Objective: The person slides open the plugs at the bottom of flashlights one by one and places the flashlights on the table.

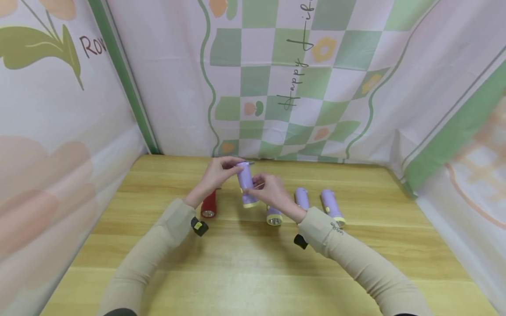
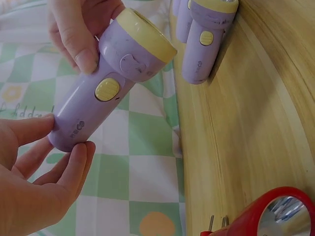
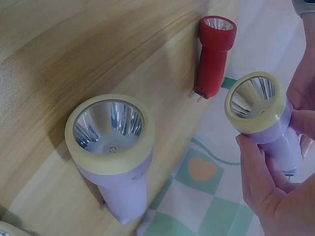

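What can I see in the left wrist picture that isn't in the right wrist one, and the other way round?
Only the left wrist view shows the oval yellow switch on the held purple, tube-shaped flashlight. Only the right wrist view shows the shiny silver bowl inside that flashlight's round yellow rim. Both show the left hand and right hand holding it, a red, tube-shaped flashlight, the wood-grain table and green-and-white checked cloth.

Held flashlight (image 1: 245,178) over table (image 1: 245,267), one (image 1: 209,203) left, three (image 1: 331,203) right, cloth (image 1: 257,79) behind

Red flashlight (image 2: 251,219) cut off, left wrist view; right hand (image 1: 272,190) part-hides 1 purple flashlight (image 1: 274,216).
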### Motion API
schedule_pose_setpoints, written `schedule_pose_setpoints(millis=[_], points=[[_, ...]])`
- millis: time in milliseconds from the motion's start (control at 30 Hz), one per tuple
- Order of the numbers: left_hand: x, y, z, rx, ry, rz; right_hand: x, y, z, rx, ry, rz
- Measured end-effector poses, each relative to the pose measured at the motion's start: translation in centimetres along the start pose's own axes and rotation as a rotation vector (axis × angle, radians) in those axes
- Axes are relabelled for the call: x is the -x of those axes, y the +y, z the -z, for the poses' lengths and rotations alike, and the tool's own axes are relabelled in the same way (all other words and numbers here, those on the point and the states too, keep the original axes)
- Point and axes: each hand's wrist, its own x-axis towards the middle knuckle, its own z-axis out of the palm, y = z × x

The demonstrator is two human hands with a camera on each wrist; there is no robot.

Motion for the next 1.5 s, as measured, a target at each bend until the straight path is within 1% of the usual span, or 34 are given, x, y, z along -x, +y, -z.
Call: schedule_pose_setpoints(millis=[200, 367, 467, 733, 967, 1100, 1233, 1367, 1500], points=[[-0.2, -0.2, 0.0, -0.003, -0.017, 0.022, 0.0, 0.1, -0.1, -0.014, -0.018, -0.018], [-0.4, -0.5, 0.1, -0.008, -0.044, 0.032, -0.2, 0.2, -0.4, -0.048, -0.036, -0.064], [-0.6, -0.7, 0.1, -0.012, -0.062, 0.035, -0.3, 0.3, -0.5, -0.058, -0.046, -0.077], [-1.0, -1.1, 0.2, -0.053, -0.096, 0.071, -0.3, 0.5, -0.8, -0.058, -0.065, -0.088], [-1.2, -1.5, 0.3, -0.062, -0.137, 0.094, -0.5, 0.3, -0.9, -0.053, -0.095, -0.148], [-1.3, -1.9, 0.3, -0.077, -0.152, 0.092, -0.6, 0.4, -1.0, -0.045, -0.111, -0.161], [-1.4, -2.2, 0.3, -0.070, -0.169, 0.093, -0.7, 0.3, -1.2, -0.043, -0.125, -0.175], [-1.6, -2.6, 0.4, -0.051, -0.203, 0.120, -0.8, 0.2, -1.4, -0.056, -0.143, -0.215], [-1.9, -3.3, 0.5, -0.020, -0.244, 0.144, -0.9, 0.1, -1.7, -0.070, -0.165, -0.233]])
